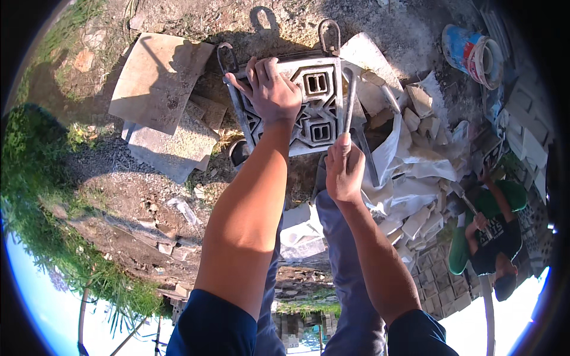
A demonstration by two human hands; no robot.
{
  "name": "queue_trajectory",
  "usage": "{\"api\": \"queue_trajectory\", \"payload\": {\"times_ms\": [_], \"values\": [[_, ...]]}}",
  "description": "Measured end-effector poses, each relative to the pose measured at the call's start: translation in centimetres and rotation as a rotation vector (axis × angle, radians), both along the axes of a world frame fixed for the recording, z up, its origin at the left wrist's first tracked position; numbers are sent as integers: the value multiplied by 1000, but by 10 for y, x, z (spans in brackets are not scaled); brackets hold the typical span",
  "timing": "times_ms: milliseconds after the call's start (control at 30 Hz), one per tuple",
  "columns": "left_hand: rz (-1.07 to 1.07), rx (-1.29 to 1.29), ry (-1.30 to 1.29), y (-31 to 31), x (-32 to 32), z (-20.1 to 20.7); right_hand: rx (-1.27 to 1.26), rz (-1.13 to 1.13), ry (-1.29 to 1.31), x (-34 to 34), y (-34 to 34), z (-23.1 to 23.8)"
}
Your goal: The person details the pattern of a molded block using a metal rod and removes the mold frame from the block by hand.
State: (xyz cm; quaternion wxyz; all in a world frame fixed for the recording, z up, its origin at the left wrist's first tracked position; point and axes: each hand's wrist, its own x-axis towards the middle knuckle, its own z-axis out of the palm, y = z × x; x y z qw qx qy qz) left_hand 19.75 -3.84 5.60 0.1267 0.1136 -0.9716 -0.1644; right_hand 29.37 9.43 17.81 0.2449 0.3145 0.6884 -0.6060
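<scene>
A grey metal block mould [290, 113] with a raised geometric pattern and two rectangular openings lies in front of me. Loop handles [329, 37] rise from its far corners. My left hand [270, 92] rests palm down on the mould's upper left part, its fingers spread toward the far edge and covering some of the pattern. Along the right side, my right hand [345, 166] is closed around the lower end of a metal rod [350, 101], thumb laid along it. The rod points away from me, and whether it touches the mould I cannot tell.
Flat boards [157, 80] lie on the ground at left. White sacking [409, 157] and broken block pieces [420, 101] lie at right. Behind them is a blue bucket [463, 50]. Another person [496, 237] holds a long handle at far right, near stacked blocks [442, 285].
</scene>
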Motion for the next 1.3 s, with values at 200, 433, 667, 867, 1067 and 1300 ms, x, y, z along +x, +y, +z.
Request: {"api": "queue_trajectory", "payload": {"times_ms": [200,433,667,867,1067,1300], "values": [[-11,51,44,-10,4,-2,-166,-104,-102,-10,-11,17],[-9,69,38,-1,3,-2,-119,-49,-294,-27,1,9],[-7,70,36,1,-1,-2,675,530,-58,-10,-1,-10],[4,35,42,0,-4,-3,351,415,-258,-21,3,-7],[-15,95,-18,1,1,4,449,278,-22,-22,9,3],[-13,61,-26,-10,5,-5,541,354,-45,-31,-4,17]]}}
